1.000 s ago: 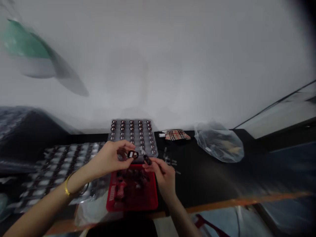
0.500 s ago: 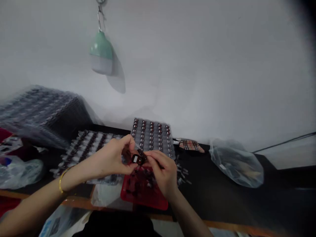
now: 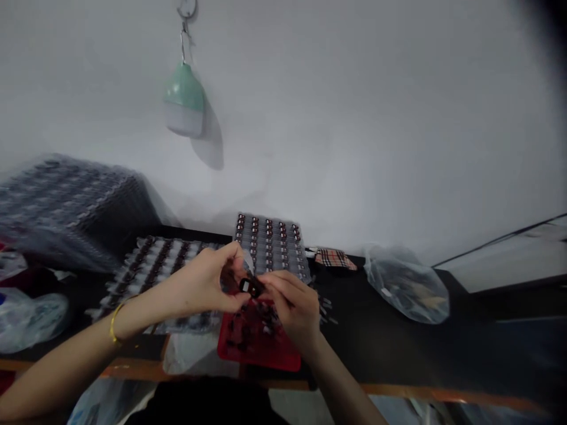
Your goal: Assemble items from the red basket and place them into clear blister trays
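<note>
My left hand (image 3: 206,280) pinches a small black part (image 3: 250,287) with a pale rectangle on its face, its thumb below and its fingers curled above. From the other side, the fingertips of my right hand (image 3: 295,304) close on the same part. What exactly the part is I cannot make out. A thin pale strip (image 3: 248,261) stands up just above it. Beneath both hands lies a red tray (image 3: 283,356) with loose dark pieces in it.
Behind the hands is a clear blister tray (image 3: 270,251) with rows of small dark parts. Another filled tray (image 3: 155,265) lies left, near a tall tray stack (image 3: 88,200). A plaid pouch (image 3: 334,258) and a clear plastic bag (image 3: 405,289) are right. A green lamp (image 3: 185,97) hangs on the wall.
The view has shifted slightly. Both hands stay in nearly the same place on the black part, which is tilted a little more; the pale strip above it shows more clearly.
</note>
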`<state>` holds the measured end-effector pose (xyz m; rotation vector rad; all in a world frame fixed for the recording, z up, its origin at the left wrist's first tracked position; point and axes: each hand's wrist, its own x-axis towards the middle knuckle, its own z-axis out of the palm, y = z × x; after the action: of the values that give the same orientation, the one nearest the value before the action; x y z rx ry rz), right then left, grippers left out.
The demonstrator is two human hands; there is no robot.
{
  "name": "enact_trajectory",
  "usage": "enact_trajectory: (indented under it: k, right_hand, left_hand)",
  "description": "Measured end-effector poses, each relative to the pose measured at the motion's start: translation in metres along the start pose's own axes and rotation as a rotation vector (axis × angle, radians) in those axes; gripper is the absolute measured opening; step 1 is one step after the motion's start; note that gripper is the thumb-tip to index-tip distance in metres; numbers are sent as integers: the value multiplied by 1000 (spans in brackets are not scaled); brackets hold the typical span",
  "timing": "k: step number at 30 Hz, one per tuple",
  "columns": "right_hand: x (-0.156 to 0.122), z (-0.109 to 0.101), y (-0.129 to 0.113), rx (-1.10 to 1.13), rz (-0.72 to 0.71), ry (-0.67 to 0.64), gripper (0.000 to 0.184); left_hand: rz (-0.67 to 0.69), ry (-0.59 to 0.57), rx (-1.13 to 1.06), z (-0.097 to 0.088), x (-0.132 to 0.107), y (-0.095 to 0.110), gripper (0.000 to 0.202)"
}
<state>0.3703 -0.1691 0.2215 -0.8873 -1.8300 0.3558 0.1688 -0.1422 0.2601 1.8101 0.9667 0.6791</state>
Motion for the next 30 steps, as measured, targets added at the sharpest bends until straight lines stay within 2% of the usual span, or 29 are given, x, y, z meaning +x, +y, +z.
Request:
enact_trajectory:
  k: [5, 13, 18, 21, 23, 26, 28, 30]
  right_hand:
    - [-6, -4, 1, -39, -91, -36, 31]
    - [-9, -6, 3, -57, -155, -112, 34]
    - [-8, -7, 9, -37, -195, -166, 33]
    - [-13, -6, 11, 7, -194, -234, 30]
    - [-26, -1, 13, 47, -161, -313, 29]
    - [-65, 20, 19, 155, -18, -454, 24]
    - [-98, 39, 24, 242, 105, -521, 18]
    - [-128, 60, 29, 298, 202, -614, 24]
  left_hand:
    - [-14, 55, -214, 10, -3, -7, 42]
    - [-21, 89, -278, 17, -7, -15, 45]
    - [-97, 83, -431, 16, -6, -14, 49]
    - [-183, 79, -544, 25, -12, -21, 53]
    - [-261, 105, -610, 41, -24, -39, 54]
    - [-404, 156, -677, 75, -56, -85, 55]
    - [-495, 157, -671, 97, -83, -119, 47]
    - [-564, 134, -607, 109, -108, -146, 35]
